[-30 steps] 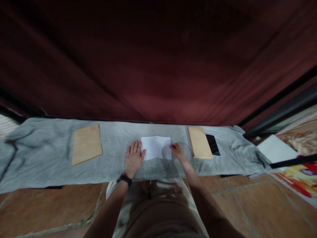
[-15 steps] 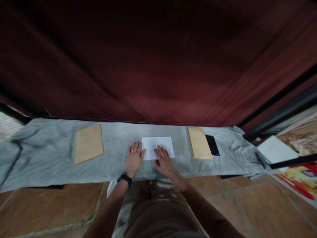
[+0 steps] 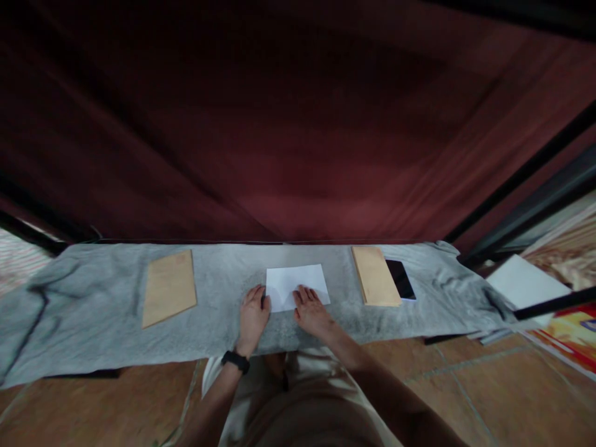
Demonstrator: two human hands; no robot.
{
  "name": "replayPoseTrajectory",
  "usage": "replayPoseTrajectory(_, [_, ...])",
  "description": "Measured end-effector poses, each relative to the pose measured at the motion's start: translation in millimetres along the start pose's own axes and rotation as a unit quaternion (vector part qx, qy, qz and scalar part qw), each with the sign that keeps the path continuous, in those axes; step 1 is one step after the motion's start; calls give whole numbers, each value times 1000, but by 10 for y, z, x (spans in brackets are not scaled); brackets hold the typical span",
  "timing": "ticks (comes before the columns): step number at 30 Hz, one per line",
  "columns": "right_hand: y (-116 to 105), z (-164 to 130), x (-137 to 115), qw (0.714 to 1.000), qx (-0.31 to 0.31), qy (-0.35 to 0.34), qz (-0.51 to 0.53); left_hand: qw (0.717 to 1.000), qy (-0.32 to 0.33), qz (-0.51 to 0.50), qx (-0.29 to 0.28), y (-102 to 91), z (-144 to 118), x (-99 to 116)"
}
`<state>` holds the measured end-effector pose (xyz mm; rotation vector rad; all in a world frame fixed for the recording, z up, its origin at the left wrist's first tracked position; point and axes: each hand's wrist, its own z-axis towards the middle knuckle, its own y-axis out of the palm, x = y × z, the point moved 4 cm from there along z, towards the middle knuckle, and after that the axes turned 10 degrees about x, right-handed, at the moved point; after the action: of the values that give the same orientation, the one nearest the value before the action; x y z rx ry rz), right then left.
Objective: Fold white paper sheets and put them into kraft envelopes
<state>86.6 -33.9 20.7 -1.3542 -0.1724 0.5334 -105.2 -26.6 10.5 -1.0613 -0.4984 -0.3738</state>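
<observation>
A folded-looking white sheet of paper [image 3: 288, 282] lies flat on the grey cloth in front of me. My left hand [image 3: 254, 313], with a black watch on its wrist, rests at the paper's left edge. Its fingers are bent, and a dark gap shows between thumb and index finger. My right hand [image 3: 313, 312] lies palm down, with its fingertips spread on the paper's lower right part. On the left is a flat brown envelope [image 3: 170, 287]. To the right lies a stack of brown envelopes [image 3: 377, 276], partly covering a dark phone [image 3: 401, 280].
The grey cloth [image 3: 223, 267] covers a long narrow surface in front of a dark red curtain [image 3: 288, 155]. At the right are black bars, a white board [image 3: 526, 282] and a red and yellow printed sheet [image 3: 575, 338]. Brown tiles [image 3: 139, 403] form the floor.
My left fingers, flat and stretched out before, are now bent at the paper's edge. My right hand has shifted slightly right on the paper. The whole view has tilted a little upward.
</observation>
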Motion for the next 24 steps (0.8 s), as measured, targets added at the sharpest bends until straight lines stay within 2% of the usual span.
replayPoseTrajectory(3, [1, 14, -41, 1000, -4, 4, -3, 995, -83, -54, -3, 7, -14, 96])
replayPoseTrajectory(5, [-6, 9, -52, 1000, 1, 7, 2, 979, -150, -139, -14, 23, -11, 141])
replayPoseTrajectory(7, [-6, -18, -64, 1000, 11, 14, 13, 938, -236, -252, -22, 40, -15, 157])
replayPoseTrajectory(10, [-4, -51, -82, 998, 32, 32, 50, 850, -366, -379, -8, 23, -48, 183])
replayPoseTrajectory(11, [-14, -42, -76, 995, 40, 45, 75, 832, -385, -400, -1, -3, -50, 219])
replayPoseTrajectory(13, [-70, 24, -17, 981, 64, 95, 156, 819, -376, -432, -2, -78, -18, 352])
replayPoseTrajectory(14, [-119, 77, 38, 964, 83, 131, 218, 818, -357, -451, -9, -122, 15, 440])
replayPoseTrajectory(15, [-178, 137, 112, 934, 108, 176, 292, 812, -341, -474, -16, -162, 54, 529])
replayPoseTrajectory(16, [-246, 198, 195, 890, 142, 220, 374, 802, -325, -501, -20, -199, 97, 612])
replayPoseTrajectory(17, [-316, 253, 278, 826, 180, 257, 469, 790, -315, -525, -19, -227, 139, 679])
replayPoseTrajectory(18, [-375, 291, 362, 750, 217, 297, 550, 784, -313, -536, -13, -244, 174, 721])
replayPoseTrajectory(21, [-514, 351, 462, 681, 240, 306, 620, 802, -336, -495, -15, -182, 192, 735])
replayPoseTrajectory(24, [-485, 263, 435, 630, 238, 309, 672, 826, -337, -447, -68, 10, 83, 698])
